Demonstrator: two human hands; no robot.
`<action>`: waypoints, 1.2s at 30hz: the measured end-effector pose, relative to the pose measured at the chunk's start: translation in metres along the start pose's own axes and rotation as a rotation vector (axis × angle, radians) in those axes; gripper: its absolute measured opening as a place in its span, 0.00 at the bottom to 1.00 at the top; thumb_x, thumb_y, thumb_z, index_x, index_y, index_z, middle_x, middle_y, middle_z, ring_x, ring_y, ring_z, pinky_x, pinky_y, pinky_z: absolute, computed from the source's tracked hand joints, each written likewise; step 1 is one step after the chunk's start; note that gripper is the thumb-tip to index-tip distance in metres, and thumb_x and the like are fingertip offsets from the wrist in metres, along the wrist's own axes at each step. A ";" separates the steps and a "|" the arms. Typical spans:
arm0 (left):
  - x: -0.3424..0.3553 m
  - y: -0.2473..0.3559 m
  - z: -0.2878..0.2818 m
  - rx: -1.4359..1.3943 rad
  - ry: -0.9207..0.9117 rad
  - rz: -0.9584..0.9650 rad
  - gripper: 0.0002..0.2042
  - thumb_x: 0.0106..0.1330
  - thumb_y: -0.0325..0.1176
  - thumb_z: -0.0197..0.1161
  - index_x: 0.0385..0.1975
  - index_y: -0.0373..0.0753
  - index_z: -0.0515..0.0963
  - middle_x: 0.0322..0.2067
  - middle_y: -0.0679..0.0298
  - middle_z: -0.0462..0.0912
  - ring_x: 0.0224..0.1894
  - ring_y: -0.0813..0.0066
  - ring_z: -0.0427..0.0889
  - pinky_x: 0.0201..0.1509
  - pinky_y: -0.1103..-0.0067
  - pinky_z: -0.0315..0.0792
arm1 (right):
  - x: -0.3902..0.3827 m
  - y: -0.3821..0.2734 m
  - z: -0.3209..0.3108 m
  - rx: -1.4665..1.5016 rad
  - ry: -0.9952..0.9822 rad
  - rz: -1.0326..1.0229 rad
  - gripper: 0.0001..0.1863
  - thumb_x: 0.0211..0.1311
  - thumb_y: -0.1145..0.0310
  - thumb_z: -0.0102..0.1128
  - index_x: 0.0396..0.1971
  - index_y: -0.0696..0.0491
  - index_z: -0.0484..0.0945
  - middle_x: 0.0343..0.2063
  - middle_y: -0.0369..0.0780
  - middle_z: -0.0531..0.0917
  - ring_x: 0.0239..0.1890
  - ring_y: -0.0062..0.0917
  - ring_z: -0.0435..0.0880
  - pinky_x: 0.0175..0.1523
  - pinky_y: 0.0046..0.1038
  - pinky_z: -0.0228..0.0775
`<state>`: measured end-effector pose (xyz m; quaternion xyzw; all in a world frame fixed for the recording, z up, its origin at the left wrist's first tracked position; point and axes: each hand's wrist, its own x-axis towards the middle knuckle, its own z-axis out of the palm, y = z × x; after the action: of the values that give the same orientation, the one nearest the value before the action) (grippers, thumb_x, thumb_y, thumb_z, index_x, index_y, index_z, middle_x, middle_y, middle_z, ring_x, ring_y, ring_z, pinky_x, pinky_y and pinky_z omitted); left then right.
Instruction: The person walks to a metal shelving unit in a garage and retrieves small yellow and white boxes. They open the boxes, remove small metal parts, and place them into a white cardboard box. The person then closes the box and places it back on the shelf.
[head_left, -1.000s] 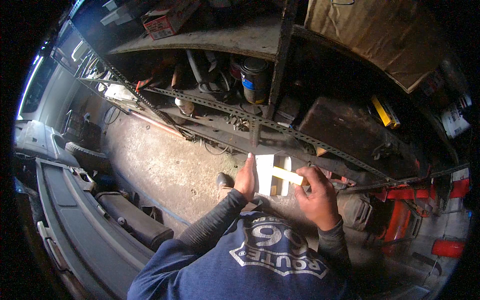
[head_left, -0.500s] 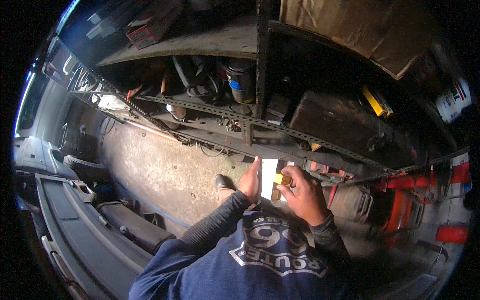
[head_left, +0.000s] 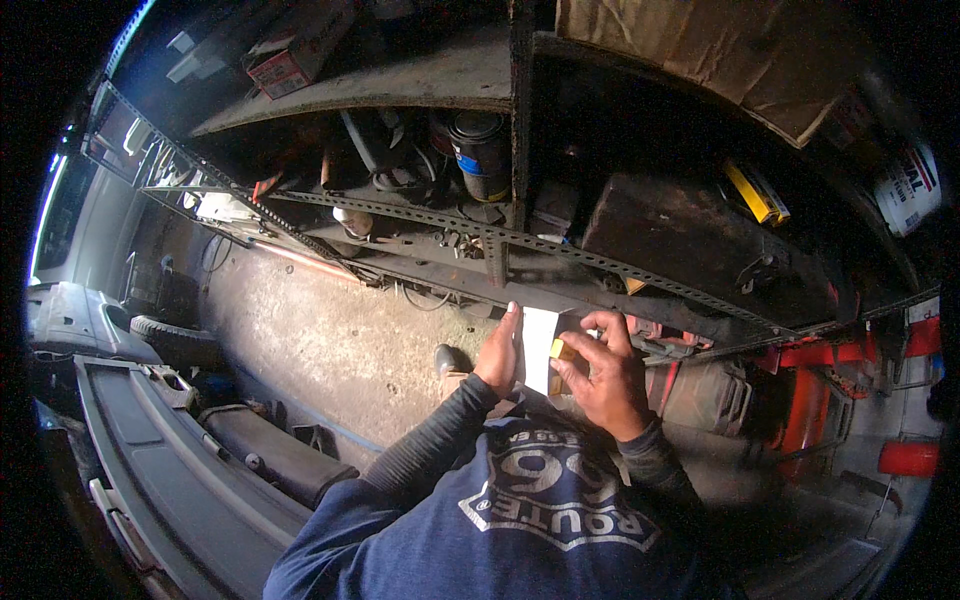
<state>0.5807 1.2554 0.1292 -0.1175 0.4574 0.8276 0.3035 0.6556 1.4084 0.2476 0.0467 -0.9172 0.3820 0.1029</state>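
Note:
My left hand (head_left: pixel 497 354) grips a white, box-like piece (head_left: pixel 540 340) by its left side, thumb pointing up along the edge. From the right, my right hand (head_left: pixel 607 375) pinches a small yellow box (head_left: pixel 561 350) between thumb and fingers, right beside the white piece. Below the pinch, more yellow shows by the white piece's edge, partly covered by my fingers. What lies behind the right hand is hidden. Both hands are in front of my chest, near the lower shelf.
Ahead stands a dark metal shelf rack (head_left: pixel 430 212) with a can (head_left: pixel 478 160), a brown toolbox-like case (head_left: pixel 660 235) and a yellow box (head_left: pixel 755 193). A cardboard box (head_left: pixel 700 60) sits above. Red equipment (head_left: pixel 800 410) stands right; a grey vehicle panel (head_left: pixel 170 460) lies left over the concrete floor (head_left: pixel 300 330).
My right hand has lifted the small yellow box slightly, and its fingers have shifted around it. The white piece has turned a little in my left hand.

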 end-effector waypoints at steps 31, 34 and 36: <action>-0.004 0.008 -0.004 0.178 0.030 0.168 0.29 0.79 0.50 0.41 0.59 0.24 0.69 0.59 0.56 0.74 0.60 0.73 0.71 0.67 0.80 0.60 | 0.006 0.008 -0.013 -0.022 -0.280 -0.026 0.24 0.53 0.68 0.65 0.51 0.59 0.76 0.48 0.50 0.71 0.49 0.45 0.77 0.51 0.39 0.73; 0.003 0.000 -0.012 -0.010 0.041 0.024 0.28 0.80 0.50 0.39 0.58 0.28 0.72 0.56 0.59 0.77 0.56 0.73 0.74 0.62 0.79 0.65 | 0.015 -0.003 -0.030 0.010 -0.206 -0.025 0.22 0.53 0.69 0.65 0.50 0.58 0.77 0.46 0.48 0.74 0.47 0.43 0.78 0.50 0.38 0.73; 0.005 -0.005 -0.019 -0.086 -0.022 -0.010 0.27 0.80 0.49 0.36 0.57 0.29 0.72 0.51 0.56 0.80 0.51 0.67 0.79 0.54 0.73 0.72 | 0.019 -0.009 -0.061 0.034 -0.036 0.004 0.20 0.54 0.70 0.64 0.49 0.57 0.79 0.43 0.47 0.76 0.45 0.42 0.80 0.49 0.37 0.73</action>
<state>0.5781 1.2438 0.1133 -0.1235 0.4175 0.8462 0.3072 0.6484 1.4450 0.3000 0.0533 -0.9124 0.3968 0.0848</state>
